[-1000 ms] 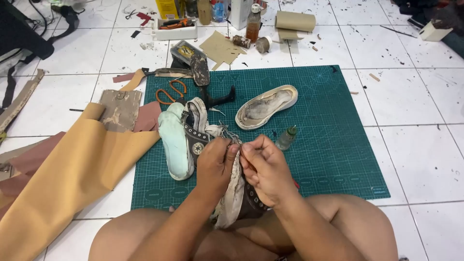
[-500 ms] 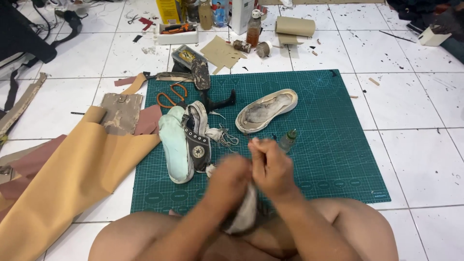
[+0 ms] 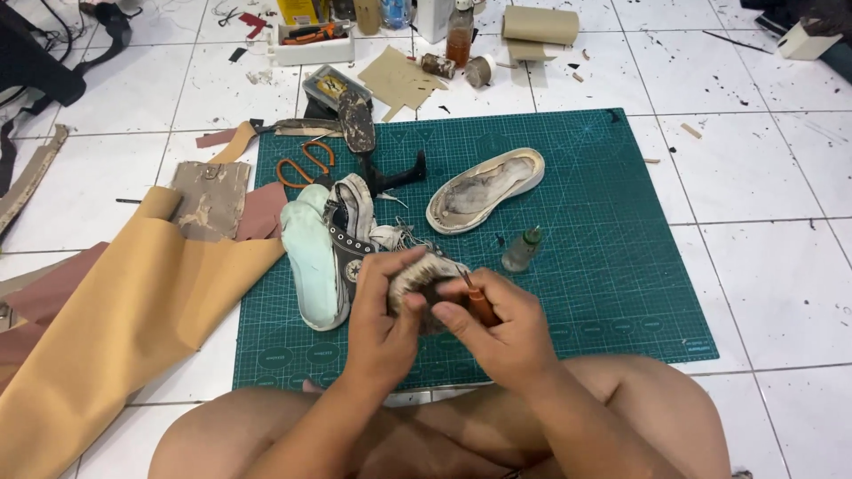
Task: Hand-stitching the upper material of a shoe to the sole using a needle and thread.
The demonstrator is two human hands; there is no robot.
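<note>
Both hands grip worn shoe upper (awl in right)

Both forearms are extended up from the lower edge into the centre of the frame, where the left hand is curled closed in a grip and the right hand — fingers pinched shut, thumb pressed forward — is set against it, above bare crossed legs.
</note>
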